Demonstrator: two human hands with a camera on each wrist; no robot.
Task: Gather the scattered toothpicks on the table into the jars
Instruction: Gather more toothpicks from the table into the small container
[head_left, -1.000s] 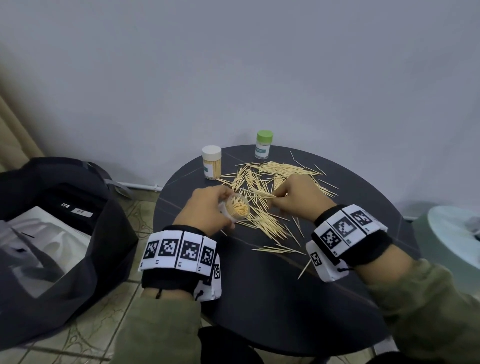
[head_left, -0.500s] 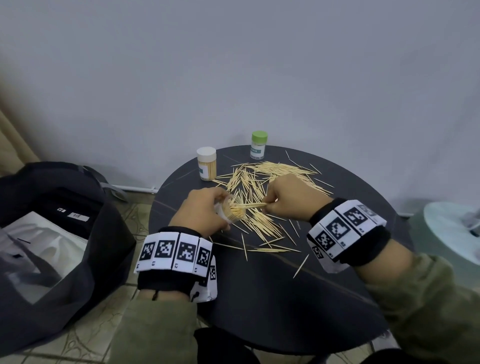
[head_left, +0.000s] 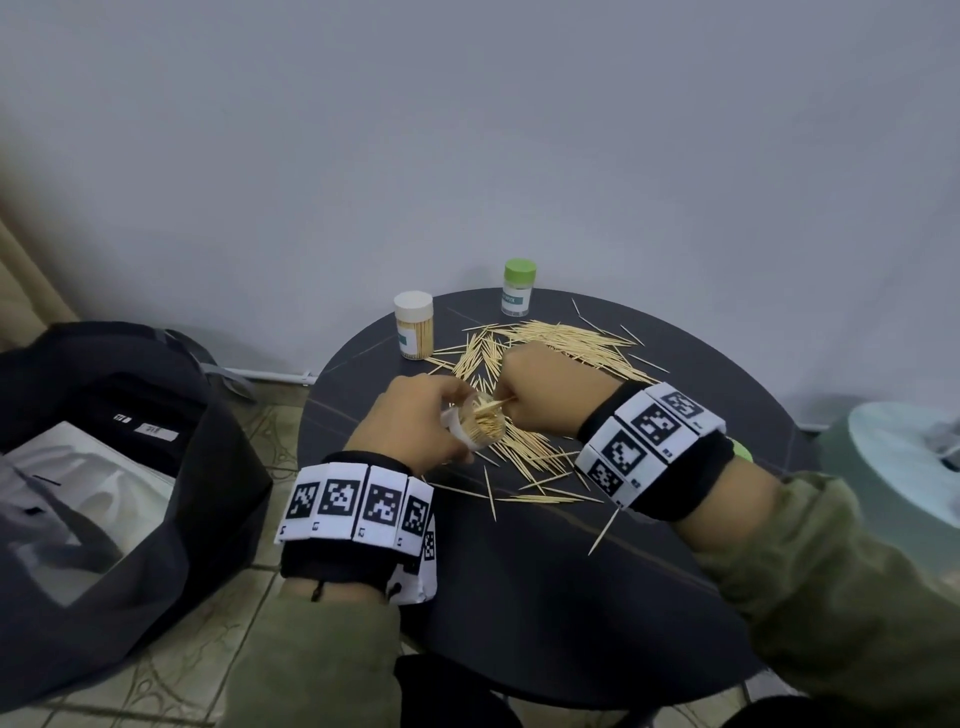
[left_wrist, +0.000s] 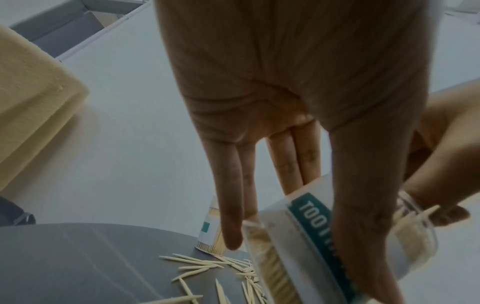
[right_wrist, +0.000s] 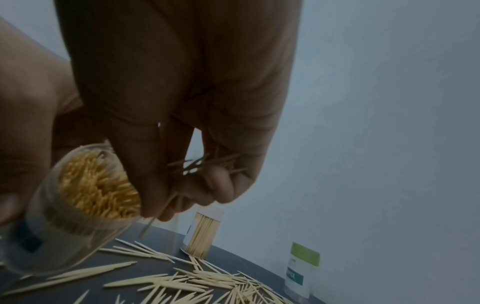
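Toothpicks (head_left: 540, 340): pale bare wood, matt, pointed ends. Table (head_left: 545, 597): dark, smooth, faint sheen, thin light veins. Tilted jar (right_wrist: 78, 216): clear glossy plastic, paper label, mouth packed with wood tips. White-lidded jar (head_left: 414, 326) near the table's far edge: clear plastic, smooth matt cap. Green-lidded jar (head_left: 518, 287): same plastic. Sleeves (head_left: 831, 582): olive cloth. Wristbands (head_left: 358, 506): black fabric, matt printed tags. Bag (head_left: 130, 467): dark woven cloth.

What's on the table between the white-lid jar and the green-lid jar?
Mostly bare dark table between the white-lid jar and green-lid jar, seen from the head view; loose toothpicks lie just nearer.
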